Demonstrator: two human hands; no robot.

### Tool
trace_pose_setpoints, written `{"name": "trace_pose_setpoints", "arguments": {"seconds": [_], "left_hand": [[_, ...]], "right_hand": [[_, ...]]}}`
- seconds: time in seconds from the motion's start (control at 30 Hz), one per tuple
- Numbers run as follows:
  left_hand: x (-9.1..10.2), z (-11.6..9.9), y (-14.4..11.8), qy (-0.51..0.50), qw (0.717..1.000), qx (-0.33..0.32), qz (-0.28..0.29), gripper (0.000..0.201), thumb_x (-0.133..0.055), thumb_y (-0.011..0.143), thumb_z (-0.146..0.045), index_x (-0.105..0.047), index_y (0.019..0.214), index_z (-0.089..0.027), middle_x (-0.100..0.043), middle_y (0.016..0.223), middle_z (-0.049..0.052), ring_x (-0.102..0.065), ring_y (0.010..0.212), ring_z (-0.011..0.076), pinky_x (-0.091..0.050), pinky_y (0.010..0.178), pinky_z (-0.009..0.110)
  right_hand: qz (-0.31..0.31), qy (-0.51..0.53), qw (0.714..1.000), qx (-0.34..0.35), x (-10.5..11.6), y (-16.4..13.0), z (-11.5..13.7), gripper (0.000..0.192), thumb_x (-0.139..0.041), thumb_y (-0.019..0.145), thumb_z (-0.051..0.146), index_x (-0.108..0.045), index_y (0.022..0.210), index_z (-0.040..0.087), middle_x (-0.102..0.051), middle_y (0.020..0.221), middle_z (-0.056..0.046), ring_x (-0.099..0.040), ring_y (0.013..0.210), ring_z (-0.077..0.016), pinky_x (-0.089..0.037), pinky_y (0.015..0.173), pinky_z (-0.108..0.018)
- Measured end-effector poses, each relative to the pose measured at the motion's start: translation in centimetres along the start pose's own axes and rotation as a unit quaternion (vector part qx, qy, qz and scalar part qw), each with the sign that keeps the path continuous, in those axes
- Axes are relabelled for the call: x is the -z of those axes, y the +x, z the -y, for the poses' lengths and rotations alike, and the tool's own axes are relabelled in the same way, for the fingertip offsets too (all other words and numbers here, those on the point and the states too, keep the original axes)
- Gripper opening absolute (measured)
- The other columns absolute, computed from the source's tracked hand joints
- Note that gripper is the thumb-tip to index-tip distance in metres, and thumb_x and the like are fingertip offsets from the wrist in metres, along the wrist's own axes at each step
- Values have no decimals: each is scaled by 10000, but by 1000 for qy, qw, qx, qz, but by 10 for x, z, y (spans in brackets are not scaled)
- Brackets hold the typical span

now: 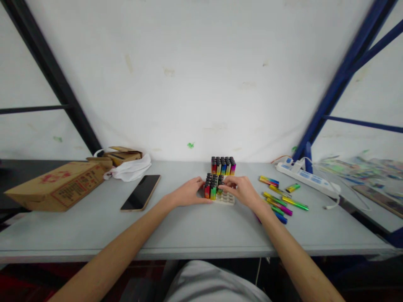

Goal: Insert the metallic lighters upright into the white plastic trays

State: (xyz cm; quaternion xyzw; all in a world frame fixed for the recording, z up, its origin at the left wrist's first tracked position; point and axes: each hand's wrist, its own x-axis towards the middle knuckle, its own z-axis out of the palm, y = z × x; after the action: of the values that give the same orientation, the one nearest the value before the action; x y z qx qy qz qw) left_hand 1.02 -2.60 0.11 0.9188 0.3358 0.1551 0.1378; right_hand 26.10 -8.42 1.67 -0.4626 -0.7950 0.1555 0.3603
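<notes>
White tray mid-table | left hand steadies edge | right hand grip pinches lighter

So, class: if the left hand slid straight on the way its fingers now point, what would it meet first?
The left hand already touches the near tray of lighters; its fingers point right, so that tray comes first, though depth is hard to judge.

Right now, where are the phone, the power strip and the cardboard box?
phone [141,192], head view, middle of its dark screen
power strip [307,178], head view, its white top
cardboard box [59,184], head view, its printed side
</notes>
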Motion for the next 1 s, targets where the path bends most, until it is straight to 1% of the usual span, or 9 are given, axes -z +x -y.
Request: {"name": "trace_pose_setpoints", "arguments": {"seconds": [0.1,0.2,0.33,0.47,0.6,0.7,0.8,0.9,1.0], "left_hand": [[0,0,0,-3,1000,0,2,663,-683,785,-755,-682,1080,-162,-647,1063,119,-625,1015,320,-512,939,415],[0,0,0,-15,1000,0,-3,642,-700,776,-742,-686,1066,-170,-651,1061,115,-623,998,312,-518,936,421],[0,0,-1,-15,1000,10,-7,621,-718,760,-734,-685,1038,-179,-649,1045,105,-632,964,304,-527,902,414],[1,-1,-1,-15,1000,11,-7,625,-715,759,-735,-682,1040,-179,-653,1051,103,-638,972,308,-527,897,405],[2,-2,0,-10,1000,7,-4,621,-695,772,-741,-680,1017,-170,-651,1038,107,-640,985,313,-526,901,405],[2,-2,-1,-13,1000,11,-3,607,-707,764,-734,-676,1003,-177,-650,1038,105,-635,970,305,-532,892,404],[2,-2,-1,-14,1000,12,-9,583,-719,757,-726,-675,989,-193,-648,1033,94,-629,958,291,-533,906,408],[1,-1,-1,-15,1000,7,-7,580,-712,770,-721,-675,1009,-194,-646,1050,93,-629,971,288,-527,931,413],[1,0,-1,-17,1000,4,-3,588,-713,771,-718,-680,1018,-186,-650,1056,97,-628,976,292,-524,936,420]], "right_hand": [[-7,-18,999,-26,-4,1,-2,260,-678,962,403,-668,815,189,-716,682,-10,-614,599,-156,-423,611,-253],[-11,-71,997,-39,-6,1,0,215,-698,953,369,-703,841,185,-735,718,-22,-631,630,-162,-415,630,-258],[-2,-144,987,-73,-6,1,3,286,-709,943,406,-725,760,188,-739,706,-36,-637,632,-169,-382,601,-265],[32,-111,991,-66,2,-1,0,244,-734,919,399,-748,782,197,-758,720,-28,-658,634,-163,-422,604,-256],[21,-95,994,-52,29,-5,-11,233,-683,945,397,-762,839,205,-782,773,-41,-701,684,-186,-487,660,-276],[-12,-155,986,-65,61,-10,-26,228,-636,956,378,-763,878,206,-785,788,-55,-711,701,-217,-510,681,-311],[-62,-229,965,-112,91,-17,-49,238,-584,958,335,-769,955,185,-794,882,-96,-733,797,-250,-545,799,-360],[-87,-303,936,-157,109,-28,-80,365,-555,966,399,-752,1118,132,-761,1136,-182,-708,1067,-322,-515,994,-431],[-59,-346,912,-211,113,-43,-115,557,-521,974,515,-664,1341,121,-640,1394,-226,-585,1310,-385,-421,1126,-497]]}}
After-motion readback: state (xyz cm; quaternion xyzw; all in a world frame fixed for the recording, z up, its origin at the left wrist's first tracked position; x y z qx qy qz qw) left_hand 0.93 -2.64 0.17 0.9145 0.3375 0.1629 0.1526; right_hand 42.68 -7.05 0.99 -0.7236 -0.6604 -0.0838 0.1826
